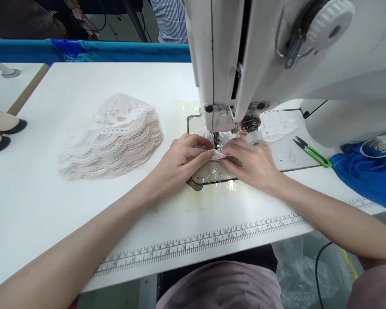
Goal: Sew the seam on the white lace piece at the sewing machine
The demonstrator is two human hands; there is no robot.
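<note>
From where I stand, both hands are busy at the needle of the sewing machine (276, 64). The lace (216, 156) lies right at the presser foot (216, 139), between the two hands. The left hand (185, 159) has its thumb and fingers nearly closed, pinching the lace's near edge. The right hand (252, 161) is half curled, with its thumb and forefinger closed on the lace's other end. White cloth (278, 125) lies beyond the right hand; whether it joins the lace I can't tell. Off to the left, well apart, a fanned pile (116, 141) of lace rests on the table (22, 206). On the right, green-handled snips (313, 153) lie open-bladed, their handle end at a blue cloth (366, 176). A printed ruler (209, 242) runs along the table's near edge.
</note>
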